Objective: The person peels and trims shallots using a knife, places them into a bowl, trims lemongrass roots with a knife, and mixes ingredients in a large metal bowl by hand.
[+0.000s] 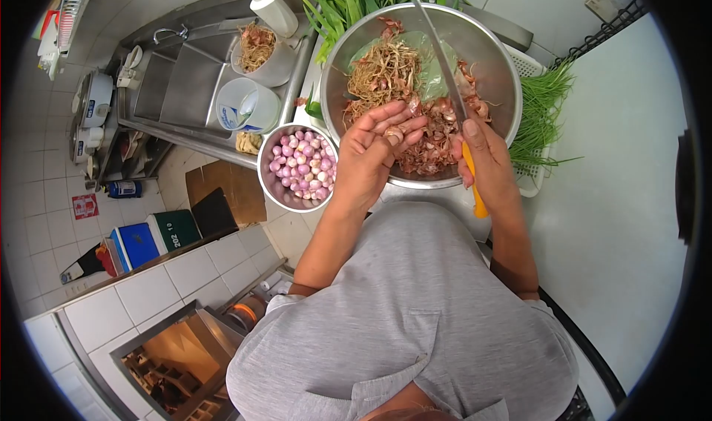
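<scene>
My right hand [482, 154] grips a knife by its yellow handle [473, 180]. The long blade [437, 50] points away from me, over a large steel bowl [512, 102]. In that bowl lie reddish shallot skins [434, 143], a heap of dry roots [382, 73] and a pale green plastic bag [434, 69]. Palm up above the near left part of the bowl, my left hand [371, 143] has its thumb bent against curled fingers. Whatever is under the thumb is too small to make out. Peeled shallots [302, 165] fill a smaller steel bowl [265, 173] beside my left wrist.
A steel sink [194, 80] is at the left. Near it stand a tub of roots and skins [256, 49], a clear plastic tub [248, 106] and a white pump bottle [273, 12]. Leafy greens [345, 6] lie behind the large bowl, thin green stalks [545, 110] at its right.
</scene>
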### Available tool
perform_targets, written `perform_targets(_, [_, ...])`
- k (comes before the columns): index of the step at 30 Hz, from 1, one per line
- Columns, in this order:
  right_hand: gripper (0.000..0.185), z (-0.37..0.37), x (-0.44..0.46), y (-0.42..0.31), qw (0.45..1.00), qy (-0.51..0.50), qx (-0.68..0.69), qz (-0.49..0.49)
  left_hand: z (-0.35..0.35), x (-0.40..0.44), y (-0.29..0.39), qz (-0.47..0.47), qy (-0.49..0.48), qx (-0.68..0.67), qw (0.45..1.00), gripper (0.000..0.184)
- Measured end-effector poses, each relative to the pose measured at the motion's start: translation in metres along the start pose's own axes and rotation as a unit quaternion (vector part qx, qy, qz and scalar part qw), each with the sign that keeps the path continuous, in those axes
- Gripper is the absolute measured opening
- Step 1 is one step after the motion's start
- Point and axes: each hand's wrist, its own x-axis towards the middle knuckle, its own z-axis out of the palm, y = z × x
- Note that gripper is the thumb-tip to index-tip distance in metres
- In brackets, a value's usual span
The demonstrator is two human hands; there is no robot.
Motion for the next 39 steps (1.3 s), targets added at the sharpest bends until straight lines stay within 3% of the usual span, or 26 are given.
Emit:
perform_targets(9, [0.060, 0.006, -0.003, 0.013, 0.970, -0.047, -0.195, -0.140, 0.015, 0.000, 0.005, 0.001, -0.024, -0.016, 1.000, 0.054])
perform_targets(16, [0.060, 0.011, 0.000, 0.010, 0.952, 0.042, -0.260, -0.158, 0.015, -0.003, 0.008, -0.015, -0.016, -0.043, 0.999, 0.058])
perform_targets(19, [0.061, 0.006, 0.000, 0.011, 0.957, 0.007, -0.207, -0.202, 0.014, -0.002, 0.007, -0.002, 0.004, -0.031, 1.000, 0.063])
perform_targets(21, [0.060, 0.003, -0.007, 0.004, 0.964, -0.098, -0.201, -0.146, 0.014, -0.001, 0.006, 0.026, -0.016, -0.019, 0.999, 0.067])
perform_targets(28, [0.053, 0.014, -0.007, -0.001, 0.977, -0.171, -0.091, -0.085, 0.018, -0.003, 0.006, 0.030, -0.055, -0.045, 0.997, 0.068])
perform_targets(34, [0.051, 0.015, -0.006, 0.004, 0.985, -0.134, -0.089, -0.068, 0.014, -0.003, 0.002, 0.015, -0.064, -0.027, 0.998, 0.067])
perform_targets(37, [0.049, 0.013, -0.007, 0.006, 0.990, -0.134, -0.004, -0.047, 0.013, -0.003, 0.000, 0.007, -0.046, -0.048, 0.998, 0.059])
perform_targets(39, [0.048, 0.012, -0.008, 0.003, 0.996, -0.081, -0.001, -0.028, 0.010, -0.001, 0.001, -0.042, 0.001, -0.081, 0.996, 0.047])
